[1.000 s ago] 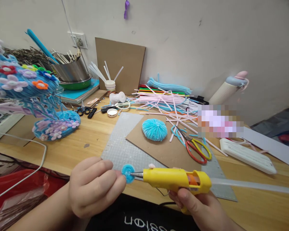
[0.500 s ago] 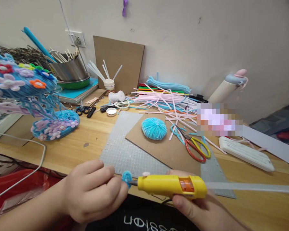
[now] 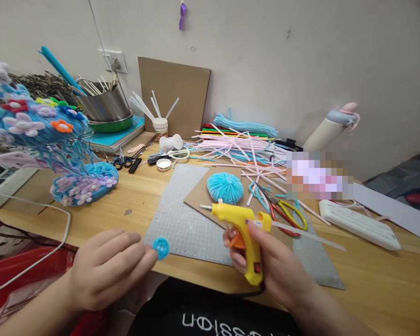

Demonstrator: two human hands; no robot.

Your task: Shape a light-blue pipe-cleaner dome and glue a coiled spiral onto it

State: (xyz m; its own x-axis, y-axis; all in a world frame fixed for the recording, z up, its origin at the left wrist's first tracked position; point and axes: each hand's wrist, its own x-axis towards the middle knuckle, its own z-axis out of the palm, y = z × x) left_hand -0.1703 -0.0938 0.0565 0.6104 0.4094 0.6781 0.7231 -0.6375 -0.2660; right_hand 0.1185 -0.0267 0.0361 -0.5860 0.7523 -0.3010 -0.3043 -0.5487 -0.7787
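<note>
My left hand (image 3: 110, 266) pinches a small blue coiled pipe-cleaner disc (image 3: 161, 248) by its edge, above the front of the table. In my right hand (image 3: 269, 261) is a yellow hot glue gun (image 3: 247, 228), its fingers around the handle by the orange trigger. The nozzle points left, apart from the disc, and a clear glue stick (image 3: 311, 235) sticks out of its back. Behind the gun, a round blue ribbed pipe-cleaner cushion (image 3: 225, 188) rests on a piece of brown cardboard (image 3: 199, 198), which lies on a grey cutting mat (image 3: 182, 233).
Scissors with red and yellow handles (image 3: 292, 212) lie right of the cushion. Pink and blue pipe cleaners (image 3: 238, 140) are heaped at the back. A flower-covered blue pipe-cleaner piece (image 3: 84, 184) stands at left. A white power strip (image 3: 359, 224) and a leaning bottle (image 3: 331, 126) are at right.
The glue gun has moved up and away from the disc, turning so its handle shows. My left hand has shifted left with the disc, whose round face is now visible.
</note>
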